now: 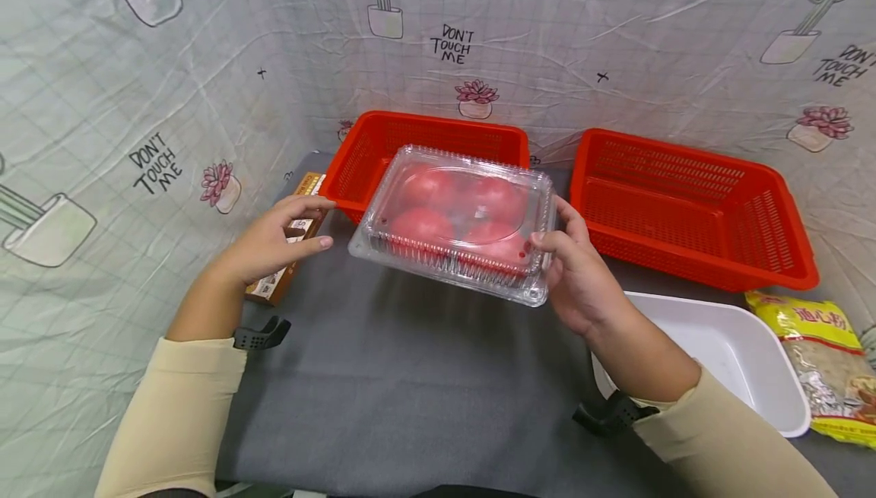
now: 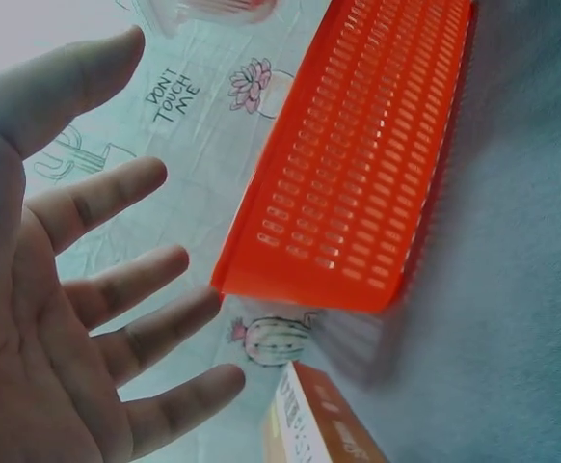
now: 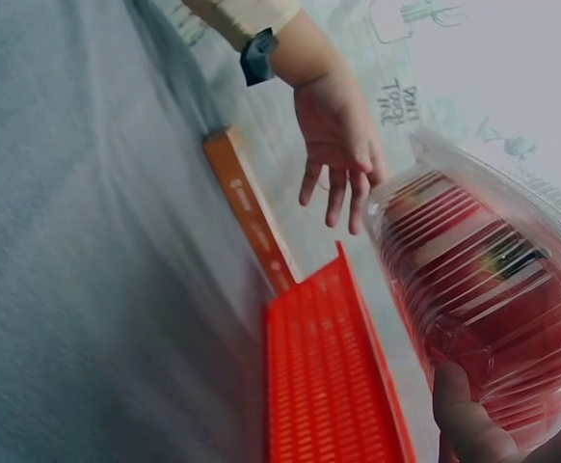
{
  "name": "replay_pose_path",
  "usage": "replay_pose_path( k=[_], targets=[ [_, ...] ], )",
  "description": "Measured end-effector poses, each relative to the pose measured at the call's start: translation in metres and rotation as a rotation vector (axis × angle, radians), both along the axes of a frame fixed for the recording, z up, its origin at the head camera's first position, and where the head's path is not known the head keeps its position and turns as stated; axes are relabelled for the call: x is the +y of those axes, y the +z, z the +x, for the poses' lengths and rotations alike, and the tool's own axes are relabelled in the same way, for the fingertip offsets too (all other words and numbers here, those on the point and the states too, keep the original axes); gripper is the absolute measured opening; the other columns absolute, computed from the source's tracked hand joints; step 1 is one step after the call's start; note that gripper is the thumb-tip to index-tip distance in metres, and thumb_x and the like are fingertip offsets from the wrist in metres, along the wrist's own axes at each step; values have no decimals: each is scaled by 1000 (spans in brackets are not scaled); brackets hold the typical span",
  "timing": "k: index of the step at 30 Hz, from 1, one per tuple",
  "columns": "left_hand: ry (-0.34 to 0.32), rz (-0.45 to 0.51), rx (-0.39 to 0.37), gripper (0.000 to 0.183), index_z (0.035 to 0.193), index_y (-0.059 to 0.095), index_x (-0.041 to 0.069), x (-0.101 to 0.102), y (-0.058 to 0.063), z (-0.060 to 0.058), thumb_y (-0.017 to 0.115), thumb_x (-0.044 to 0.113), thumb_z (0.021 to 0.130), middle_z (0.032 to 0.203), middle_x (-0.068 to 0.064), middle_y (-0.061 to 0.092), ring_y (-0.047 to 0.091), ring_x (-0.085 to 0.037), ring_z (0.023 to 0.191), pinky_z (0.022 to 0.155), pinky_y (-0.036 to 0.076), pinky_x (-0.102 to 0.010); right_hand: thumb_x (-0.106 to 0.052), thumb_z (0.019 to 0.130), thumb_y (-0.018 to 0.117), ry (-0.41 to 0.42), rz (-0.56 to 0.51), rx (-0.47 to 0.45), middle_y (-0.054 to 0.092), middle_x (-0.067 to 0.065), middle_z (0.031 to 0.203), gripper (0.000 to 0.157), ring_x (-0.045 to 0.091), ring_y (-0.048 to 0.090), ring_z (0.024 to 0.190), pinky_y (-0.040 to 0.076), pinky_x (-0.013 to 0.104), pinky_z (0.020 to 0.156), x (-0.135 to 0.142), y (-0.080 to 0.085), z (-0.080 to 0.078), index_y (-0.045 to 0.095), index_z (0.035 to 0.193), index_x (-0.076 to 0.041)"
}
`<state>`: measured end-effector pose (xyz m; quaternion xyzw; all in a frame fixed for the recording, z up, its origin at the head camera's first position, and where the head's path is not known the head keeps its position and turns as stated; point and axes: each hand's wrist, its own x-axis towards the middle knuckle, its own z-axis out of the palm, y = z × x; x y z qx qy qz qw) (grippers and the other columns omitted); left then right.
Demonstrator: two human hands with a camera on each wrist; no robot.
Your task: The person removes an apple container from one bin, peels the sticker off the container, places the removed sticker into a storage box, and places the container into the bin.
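Observation:
My right hand [image 1: 585, 274] grips the right end of a clear plastic clamshell container [image 1: 455, 243], its thumb on top near the edge. Several red, round fruits that look like tomatoes [image 1: 426, 188] show through the closed lid. The container is held above the table, tilted, in front of the left red basket [image 1: 345, 175] and partly covering it. Spread fingers and a bare palm mark my left hand [image 2: 78, 318], which holds nothing. It is apart from the container's left side, over a long brown box [image 1: 274, 285]. In the right wrist view the container [image 3: 493, 289] fills the right side.
A second red basket [image 1: 691, 217] stands at the back right. In front of it is a white tub [image 1: 725, 346], partly hidden by my right forearm. A yellow and clear bag [image 1: 821, 361] lies at the far right. Patterned cloth walls [image 1: 534, 57] rise behind and to the left.

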<state>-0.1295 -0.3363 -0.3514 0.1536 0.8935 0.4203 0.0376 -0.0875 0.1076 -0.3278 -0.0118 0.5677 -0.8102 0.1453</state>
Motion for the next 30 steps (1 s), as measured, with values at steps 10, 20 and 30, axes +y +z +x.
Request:
replay_pose_path(
  k=[10,20,30],
  targets=[
    [79,-103,65,63,150,59,10,3,2,-26,81,31,94,160,-13,44,40,-37,145,107,45,-70,-12,104,55,-34,-5,18,31,3,158,70,24,34,144,53,34,106,3,10,-17,19,160,-32],
    [142,-146,112,63,147,62,11,2,-7,-48,81,37,94,164,-14,39,37,-40,149,109,43,-72,-16,102,61,-60,10,-4,36,2,154,70,24,40,141,54,35,105,1,18,-35,23,158,-35],
    [144,-216,186,61,145,65,9,5,-13,-71,83,33,92,158,-15,47,45,-39,142,106,48,-67,-18,103,61,-80,-6,-42,38,1,150,67,22,37,140,48,40,111,0,27,-60,24,156,-37]
  ],
)
